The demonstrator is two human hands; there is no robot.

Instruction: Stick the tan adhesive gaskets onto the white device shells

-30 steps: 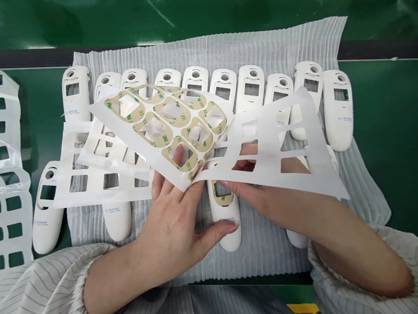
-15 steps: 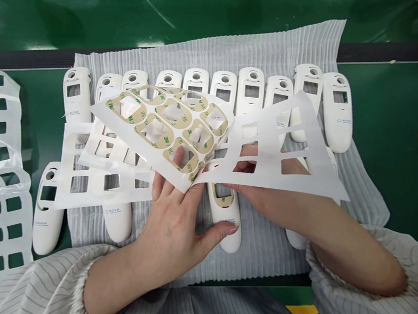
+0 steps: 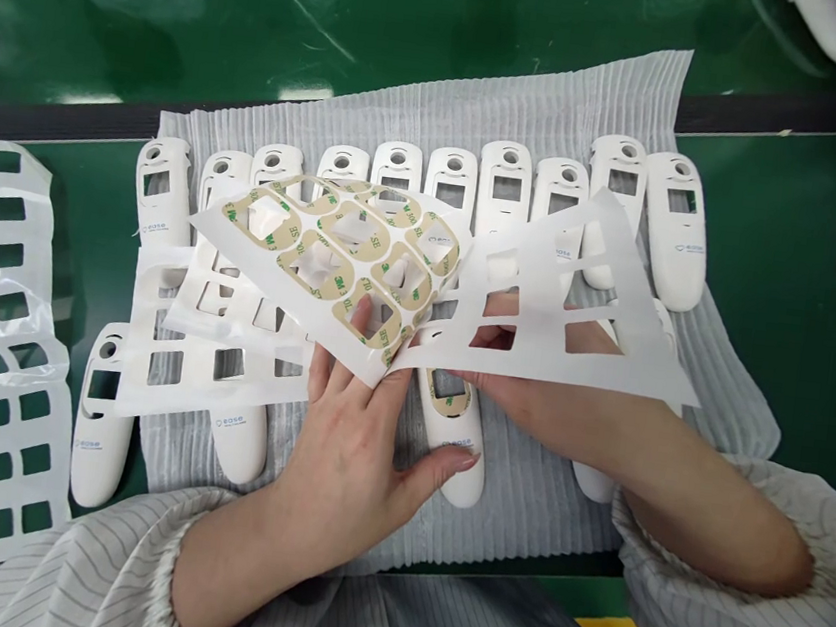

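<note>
My left hand (image 3: 345, 461) holds a sheet of tan 3M adhesive stickers (image 3: 356, 231) near its lower corner. One fingertip shows through a sticker's window, and the thumb stretches out to the right. From that corner a white cut-out backing (image 3: 632, 353) stands up to the right. Behind it, my right hand (image 3: 499, 323) is bent inward, its fingers partly seen through the square holes; what they grip is hidden. Just beneath the hands lies a white plastic housing (image 3: 464, 475), with a tan adhesive around its window.
More white housings (image 3: 676, 232) lie in a row on grey foam sheeting (image 3: 517, 506). Another housing (image 3: 99, 458) is at the left. Further cut-out backing sheets (image 3: 4, 468) lie on the green table (image 3: 782, 295). At the upper right edge a blurred white housing (image 3: 832, 29) shows.
Both hands and the sheet keep nearly the same pose. The whole view has shifted slightly. A blurred white housing and other blurred shapes have come into view at the upper right.
</note>
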